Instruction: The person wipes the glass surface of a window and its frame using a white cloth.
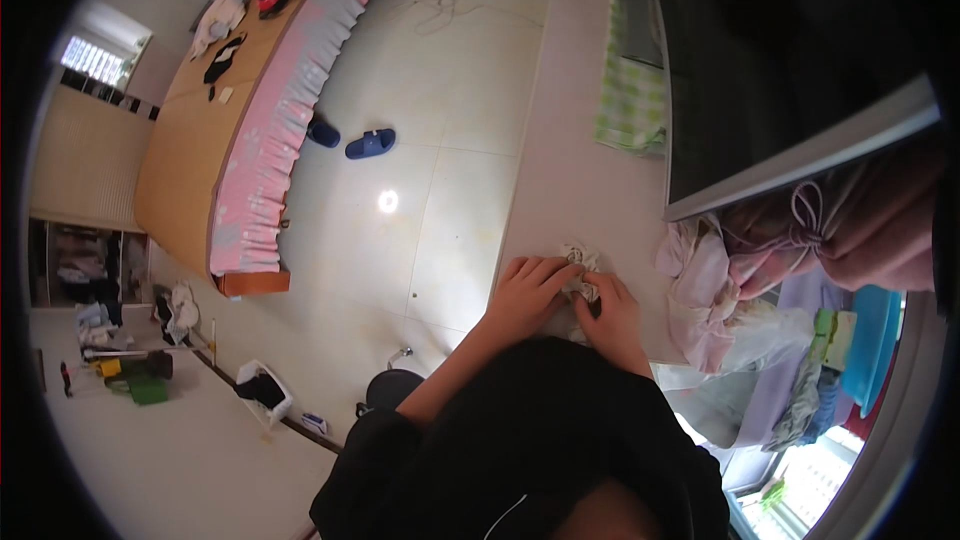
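A small crumpled cream cloth point(580, 258) lies at the near end of a pale tabletop point(565, 180), close in front of my body. The fingers of my left hand point(530, 288) bend over its left side and grip it. From the right, my right hand point(614, 320) closes on the same cloth, thumb and forefinger around its lower part. Both hands nearly touch each other. Part of the cloth is covered by my fingers, and its exact kind does not show.
Pink garments point(700, 290) sit right of my hands, below a large dark screen point(790, 70). A green checked cloth point(630, 105) covers the far tabletop. To the left stand a bed point(190, 160) with a pink frilled skirt, blue slippers point(371, 144) and a dark stool point(392, 390).
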`<state>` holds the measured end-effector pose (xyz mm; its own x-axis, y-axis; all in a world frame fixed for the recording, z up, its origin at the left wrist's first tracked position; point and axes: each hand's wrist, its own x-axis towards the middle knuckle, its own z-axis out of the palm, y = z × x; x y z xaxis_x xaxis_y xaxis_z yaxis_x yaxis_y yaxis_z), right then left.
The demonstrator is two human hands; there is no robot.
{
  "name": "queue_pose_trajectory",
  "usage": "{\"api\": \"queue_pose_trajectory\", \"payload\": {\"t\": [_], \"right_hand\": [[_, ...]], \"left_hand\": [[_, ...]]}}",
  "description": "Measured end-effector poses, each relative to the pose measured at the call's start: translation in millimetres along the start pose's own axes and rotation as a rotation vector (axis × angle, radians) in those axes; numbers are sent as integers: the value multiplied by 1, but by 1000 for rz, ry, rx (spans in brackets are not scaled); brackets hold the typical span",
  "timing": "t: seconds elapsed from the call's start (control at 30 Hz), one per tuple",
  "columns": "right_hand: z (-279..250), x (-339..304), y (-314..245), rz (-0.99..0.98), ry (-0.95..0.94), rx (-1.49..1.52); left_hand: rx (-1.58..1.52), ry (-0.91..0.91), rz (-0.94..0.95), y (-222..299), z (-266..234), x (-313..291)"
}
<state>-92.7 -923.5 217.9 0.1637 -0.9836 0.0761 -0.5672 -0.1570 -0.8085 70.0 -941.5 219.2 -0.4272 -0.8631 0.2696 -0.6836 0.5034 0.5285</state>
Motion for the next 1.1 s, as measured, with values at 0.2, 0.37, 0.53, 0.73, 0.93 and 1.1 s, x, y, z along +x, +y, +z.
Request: {"api": "queue_pose_trajectory", "payload": {"t": [0.2, 0.37, 0.53, 0.73, 0.93, 1.1], "right_hand": [[-17, -11, 4, 30, 225, -278], [-45, -22, 17, 52, 213, -505], [-43, -24, 24, 165, 119, -399], [-19, 2, 2, -92, 26, -357], [7, 21, -8, -216, -64, -268], [12, 27, -21, -228, 5, -378]], "left_hand": [[-103, -93, 22, 3, 17, 22], [-127, -135, 192, 18, 38, 39], [-114, 26, 141, 30, 44, 42], [-26, 68, 61, 8, 34, 27], [83, 100, -278, -11, -2, 3], [-41, 172, -230, -19, -3, -9]]}}
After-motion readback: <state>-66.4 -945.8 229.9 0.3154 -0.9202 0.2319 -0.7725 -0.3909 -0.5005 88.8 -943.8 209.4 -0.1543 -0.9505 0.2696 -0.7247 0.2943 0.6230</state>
